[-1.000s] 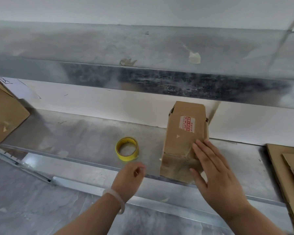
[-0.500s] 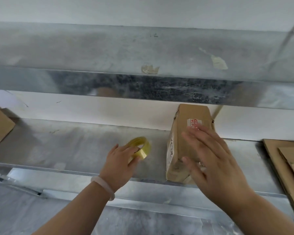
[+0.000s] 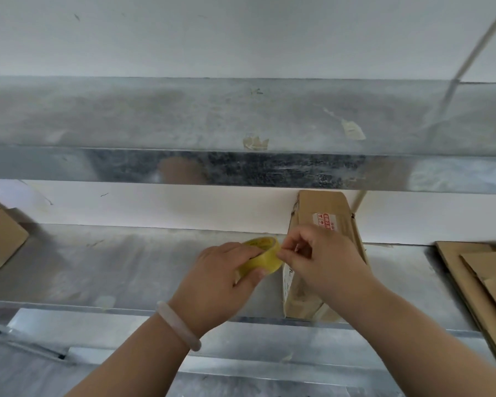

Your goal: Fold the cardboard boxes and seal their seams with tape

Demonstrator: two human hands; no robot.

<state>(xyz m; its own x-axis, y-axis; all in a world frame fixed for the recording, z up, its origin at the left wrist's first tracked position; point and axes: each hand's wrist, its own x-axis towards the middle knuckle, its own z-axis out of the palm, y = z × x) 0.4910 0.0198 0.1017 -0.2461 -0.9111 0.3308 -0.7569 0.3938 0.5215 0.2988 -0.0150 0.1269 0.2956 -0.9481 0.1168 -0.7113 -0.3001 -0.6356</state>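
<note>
A box (image 3: 327, 204) is set upright on the table (image 3: 126, 267) at centre right of the frame, close to the wall behind. Just left of it, in the middle of the frame, a tape roll (image 3: 265, 257) is held above the table by the left hand (image 3: 221, 285) and pinched at its right edge by the right hand (image 3: 324, 262), which is placed in front of the box. Flat cardboard sheets (image 3: 476, 276) are stacked on the table at the right edge. Another box (image 3: 0, 236) is seen at the far left. A shelf (image 3: 155, 118) is mounted above, across the frame.
</note>
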